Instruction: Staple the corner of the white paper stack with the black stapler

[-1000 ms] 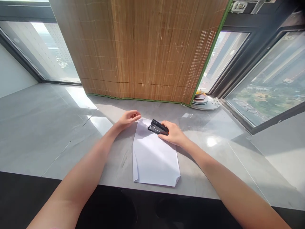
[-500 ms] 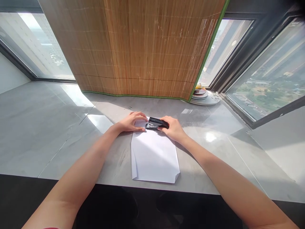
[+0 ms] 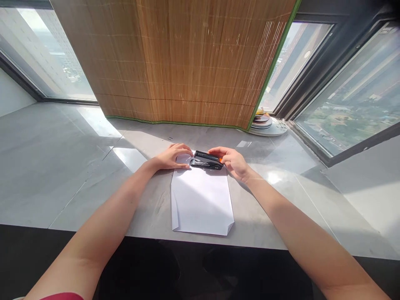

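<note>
A black stapler (image 3: 206,163) with an orange part at its rear lies across the top edge of a white sheet of paper (image 3: 201,200), its front end pointing left. My right hand (image 3: 233,161) holds the stapler's rear end, fingers on the far side and thumb nearer to me. At the paper's top left corner rests my left hand (image 3: 175,156), thumb and fingers stretched apart on either side of the corner, close to the stapler's front. The stapler's upper arm stands raised from its base. The paper's lower corners are folded or curled.
The paper lies on a grey tiled counter (image 3: 93,187) with a front edge near me. A bamboo blind (image 3: 181,62) with green trim hangs at the back. Stacked plates (image 3: 268,127) stand at the back right beside the window (image 3: 353,96).
My right hand has shifted right and back along the stapler, so its rear and orange part now show. My left hand stays in nearly the same place. The view tilts slightly.
</note>
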### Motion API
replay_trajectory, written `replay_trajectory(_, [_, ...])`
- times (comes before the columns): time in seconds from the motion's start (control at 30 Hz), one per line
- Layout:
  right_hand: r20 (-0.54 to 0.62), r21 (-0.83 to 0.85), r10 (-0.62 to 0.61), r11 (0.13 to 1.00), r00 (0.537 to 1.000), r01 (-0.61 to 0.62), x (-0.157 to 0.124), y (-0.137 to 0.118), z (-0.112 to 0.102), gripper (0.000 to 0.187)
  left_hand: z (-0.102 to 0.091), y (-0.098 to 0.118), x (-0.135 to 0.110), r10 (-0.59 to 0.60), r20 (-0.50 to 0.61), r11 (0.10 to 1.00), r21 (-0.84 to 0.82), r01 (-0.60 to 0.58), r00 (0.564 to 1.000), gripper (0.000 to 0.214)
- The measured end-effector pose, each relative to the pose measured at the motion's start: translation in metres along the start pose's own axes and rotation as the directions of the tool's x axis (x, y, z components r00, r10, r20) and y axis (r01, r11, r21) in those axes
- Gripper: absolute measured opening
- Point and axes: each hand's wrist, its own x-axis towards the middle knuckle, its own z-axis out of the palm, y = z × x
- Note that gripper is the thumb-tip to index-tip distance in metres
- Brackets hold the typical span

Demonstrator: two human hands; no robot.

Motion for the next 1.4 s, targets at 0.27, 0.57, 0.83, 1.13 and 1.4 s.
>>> replay_trajectory(0.27, [0.079,-0.011,0.057,0.998,0.995,-0.057,0.000,-0.004,-0.010,0.051,0.000,-0.001,0.001,-0.006,-0.006,1.000,-0.012,0.006,1.000,0.057])
replay_trajectory(0.57, [0.164,-0.065,0.058,0.997,0.985,-0.047,0.003,-0.009,-0.033,0.046,0.001,-0.004,0.001,0.010,-0.006,0.999,-0.035,-0.010,1.000,0.058])
replay_trajectory(0.83, [0.112,-0.029,0.088,0.996,0.990,-0.085,0.004,-0.009,-0.031,0.045,0.002,-0.006,0.001,0.017,-0.003,0.999,-0.030,-0.017,1.000,0.058])
replay_trajectory(1.13, [0.131,-0.086,0.124,0.990,0.984,-0.113,0.003,-0.015,-0.029,0.042,0.002,-0.007,0.001,0.016,0.001,1.000,0.001,-0.016,1.000,0.059])
replay_trajectory(1.4, [0.111,-0.147,0.108,0.985,0.988,-0.091,0.001,-0.014,-0.026,0.040,0.002,-0.007,0.001,0.020,-0.012,1.000,0.000,-0.020,1.000,0.057])
